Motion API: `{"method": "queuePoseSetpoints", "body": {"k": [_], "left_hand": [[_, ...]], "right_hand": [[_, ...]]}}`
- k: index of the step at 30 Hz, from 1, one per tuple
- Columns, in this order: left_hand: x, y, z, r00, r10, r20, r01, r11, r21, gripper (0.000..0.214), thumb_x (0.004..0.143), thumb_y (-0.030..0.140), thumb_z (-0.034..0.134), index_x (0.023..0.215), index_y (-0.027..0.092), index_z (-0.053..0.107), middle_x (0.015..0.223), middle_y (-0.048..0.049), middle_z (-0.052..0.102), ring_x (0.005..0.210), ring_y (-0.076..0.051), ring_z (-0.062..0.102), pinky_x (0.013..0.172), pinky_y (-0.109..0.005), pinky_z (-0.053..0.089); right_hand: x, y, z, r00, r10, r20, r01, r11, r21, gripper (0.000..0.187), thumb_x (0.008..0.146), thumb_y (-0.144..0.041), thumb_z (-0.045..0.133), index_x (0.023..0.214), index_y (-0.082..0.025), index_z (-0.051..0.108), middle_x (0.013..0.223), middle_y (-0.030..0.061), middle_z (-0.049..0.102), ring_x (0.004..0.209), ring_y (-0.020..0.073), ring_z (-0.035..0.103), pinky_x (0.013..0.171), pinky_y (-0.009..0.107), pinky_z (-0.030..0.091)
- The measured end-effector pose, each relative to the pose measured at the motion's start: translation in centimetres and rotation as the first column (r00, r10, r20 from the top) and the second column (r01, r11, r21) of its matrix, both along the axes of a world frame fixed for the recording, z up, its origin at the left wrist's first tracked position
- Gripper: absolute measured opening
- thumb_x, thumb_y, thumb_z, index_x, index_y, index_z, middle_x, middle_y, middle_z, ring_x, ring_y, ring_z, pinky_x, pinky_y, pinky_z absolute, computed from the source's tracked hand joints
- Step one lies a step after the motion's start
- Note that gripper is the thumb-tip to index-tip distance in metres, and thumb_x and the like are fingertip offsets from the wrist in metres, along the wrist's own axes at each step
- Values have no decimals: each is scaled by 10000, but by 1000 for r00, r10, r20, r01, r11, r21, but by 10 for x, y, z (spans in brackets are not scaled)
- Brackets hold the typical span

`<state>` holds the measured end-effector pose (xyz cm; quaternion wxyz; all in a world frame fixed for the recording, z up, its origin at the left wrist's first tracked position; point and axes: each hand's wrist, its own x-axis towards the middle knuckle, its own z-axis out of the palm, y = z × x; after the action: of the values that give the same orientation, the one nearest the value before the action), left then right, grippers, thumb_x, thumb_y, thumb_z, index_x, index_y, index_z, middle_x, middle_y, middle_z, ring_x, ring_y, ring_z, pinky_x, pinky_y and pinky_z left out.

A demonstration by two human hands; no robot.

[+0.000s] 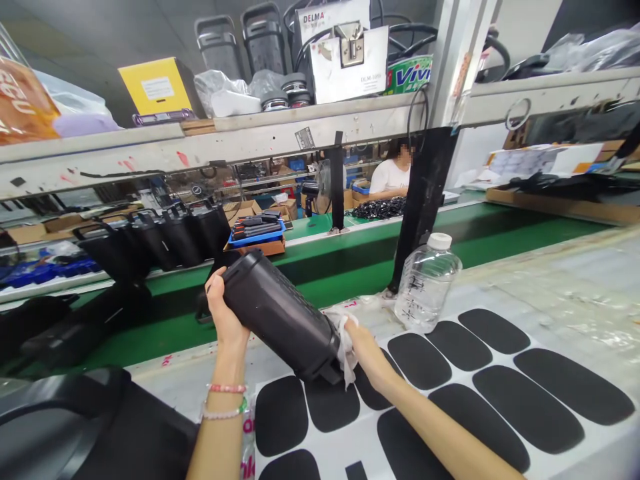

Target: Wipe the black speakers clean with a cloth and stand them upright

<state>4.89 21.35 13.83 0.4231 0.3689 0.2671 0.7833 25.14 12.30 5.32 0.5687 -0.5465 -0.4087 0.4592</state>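
A black ribbed cylinder-shaped housing (280, 313) is held tilted over the bench, its far end up and to the left. My left hand (223, 313) grips that upper end, fingers wrapped behind it. My right hand (363, 353) presses a white cloth (344, 340) against the lower end, fingers closed on the cloth. Under both lies a white sheet with several black oval pads (525, 407).
A clear plastic bottle (427, 283) with a white cap stands just right of the housing. A green conveyor belt (345, 267) runs behind, carrying more black housings (165, 240) and a blue tray (257, 233). A person in white (393, 177) sits beyond. Black parts (90, 427) lie lower left.
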Motion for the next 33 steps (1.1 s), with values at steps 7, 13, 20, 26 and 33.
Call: {"method": "queuePoseSetpoints", "body": {"k": [7,13,20,26,33], "left_hand": [[12,-23,10,965,-260,-33,260,937,233,648,658,659,601,1157,244,601,1279,-110,628,1233,-341,530,982,-459,455],[15,-20,15,984,-9,-179,17,999,45,435,789,617,622,1092,306,616,1178,-23,610,1043,-190,578,919,-316,441],[14,-19,13,962,158,-223,-185,977,-106,666,557,356,900,1111,295,535,988,0,568,862,-166,546,775,-304,447],[21,-30,18,995,69,-74,-64,996,64,595,575,431,831,1083,306,547,962,11,592,734,-144,569,664,-267,506],[23,-23,6,996,-75,-55,82,986,146,584,598,459,799,1116,273,604,993,-14,647,842,-172,615,739,-256,518]], "right_hand": [[-14,28,12,982,68,-178,-45,990,131,527,790,-619,533,942,-153,727,938,96,730,981,279,636,938,412,449],[-34,15,-10,973,-119,-200,157,970,186,592,850,-620,457,1157,-162,671,1261,116,640,1264,281,498,1134,428,271],[-43,5,-17,980,-141,-143,175,950,260,573,883,-586,484,1246,-167,629,1312,127,609,1277,283,500,1136,454,292],[-15,16,-1,957,-201,-209,245,946,213,466,879,-536,439,1049,-179,685,1113,82,692,1113,236,587,1038,370,385],[-9,15,-12,948,-264,-180,269,963,2,298,762,-414,516,554,-201,522,527,-19,528,563,174,500,595,311,436]]}}
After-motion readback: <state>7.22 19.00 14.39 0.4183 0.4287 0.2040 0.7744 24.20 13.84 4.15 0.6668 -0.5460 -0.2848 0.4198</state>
